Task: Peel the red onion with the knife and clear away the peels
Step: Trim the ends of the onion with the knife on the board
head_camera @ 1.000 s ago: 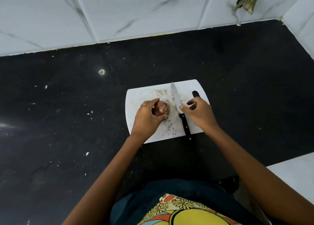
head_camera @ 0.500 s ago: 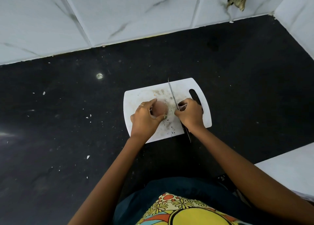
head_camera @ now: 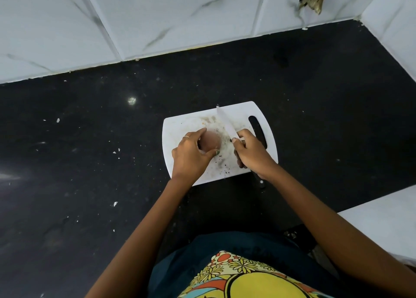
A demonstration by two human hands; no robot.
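Fingers [head_camera: 201, 133] of the left hand [head_camera: 191, 157]: curled round the red onion [head_camera: 210, 141], thumb on its near side, forefinger over its far side; a ring shows on one finger. Onion: round, brownish-red, skin on, sitting on the cutting board [head_camera: 180, 128] left of centre.

Right hand [head_camera: 253, 154]: fingers wrapped round the handle of the knife [head_camera: 227, 124], the dark handle end sticking out below the wrist past the board's near edge. Blade: pale, pointing away from the person and slightly left, its tip near the board's far edge; it lies just right of the onion, whether touching it cannot be told.

Cutting board: white, rounded corners, a slot handle at its right end, surface smeared and dotted with dark specks. It lies on a black worktop [head_camera: 90, 162] scattered with small pale flecks.

Wall [head_camera: 180, 16]: pale marble-look tiles behind the worktop, a chipped patch at upper right.

Person: dark garment with a bright flowered print at the bottom edge.
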